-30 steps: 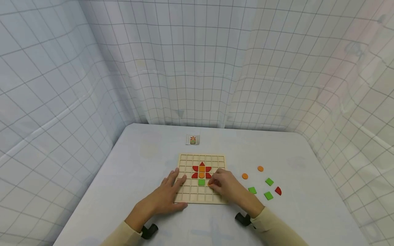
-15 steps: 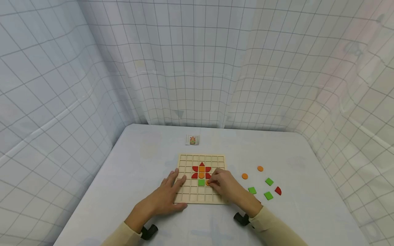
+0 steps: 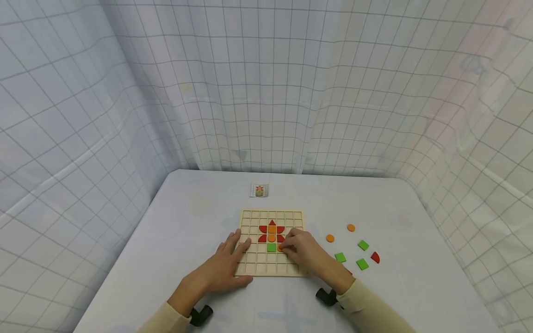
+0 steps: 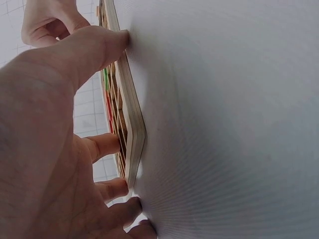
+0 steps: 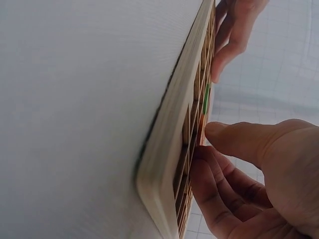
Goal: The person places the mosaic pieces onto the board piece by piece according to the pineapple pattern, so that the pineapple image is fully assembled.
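Observation:
A wooden grid board (image 3: pixel 272 268) lies on the table with a pattern of pieces in its cells. Red quarter-circles (image 3: pixel 263 229) flank an orange square (image 3: pixel 272 229) and an orange disc in the middle, a red triangle (image 3: pixel 272 223) tops them, and a green square (image 3: pixel 271 248) sits below. My right hand (image 3: pixel 307 252) has thumb and fingertips on another orange disc (image 3: pixel 280 248), pinched at the cell right of the green square; the fingers partly cover it. My left hand (image 3: pixel 225 266) lies with spread fingers over the board's left edge, its thumb at the near edge in the left wrist view.
Right of the board lie loose pieces: orange discs (image 3: pixel 330 238), green squares (image 3: pixel 363 245) and a red quarter-circle (image 3: pixel 375 257). Another red piece shows beside the right wrist. A small pattern card (image 3: pixel 259 190) lies beyond the board. Grid-patterned white curtains (image 3: pixel 262 92) surround the table.
My right hand has shifted slightly left with the orange disc, which now lies closer beside the green square. The left hand stays in place on the board.

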Demonstrator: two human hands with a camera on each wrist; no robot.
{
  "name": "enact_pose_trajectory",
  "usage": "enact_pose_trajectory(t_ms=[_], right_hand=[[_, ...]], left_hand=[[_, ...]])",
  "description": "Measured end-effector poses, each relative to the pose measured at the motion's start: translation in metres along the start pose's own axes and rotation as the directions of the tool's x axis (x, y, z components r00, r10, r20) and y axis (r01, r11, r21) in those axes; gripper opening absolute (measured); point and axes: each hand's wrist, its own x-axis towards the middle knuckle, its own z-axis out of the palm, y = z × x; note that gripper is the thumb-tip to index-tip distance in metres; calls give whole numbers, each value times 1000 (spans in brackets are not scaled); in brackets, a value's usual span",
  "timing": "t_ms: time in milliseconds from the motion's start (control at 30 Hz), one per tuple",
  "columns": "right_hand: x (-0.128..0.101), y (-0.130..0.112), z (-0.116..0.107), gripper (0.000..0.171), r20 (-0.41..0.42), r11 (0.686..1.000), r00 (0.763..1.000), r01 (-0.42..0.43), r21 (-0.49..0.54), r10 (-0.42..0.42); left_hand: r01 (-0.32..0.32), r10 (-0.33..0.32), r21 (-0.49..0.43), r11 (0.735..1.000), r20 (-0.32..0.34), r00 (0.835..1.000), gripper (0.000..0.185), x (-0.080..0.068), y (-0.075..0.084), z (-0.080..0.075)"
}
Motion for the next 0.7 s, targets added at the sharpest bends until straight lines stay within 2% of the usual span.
enact_pose_trajectory(t_ms=[400,700], right_hand=[[-5,2,-4,6,-25,1000,1000,13,5,-13],[-13,6,-9,8,-41,996,998,-59,-61,56]], left_hand=[[-13,13,-1,1000,-5,1000,107,0,-1,1],[-24,24,5,1000,-8,1000,107,0,-3,1]])
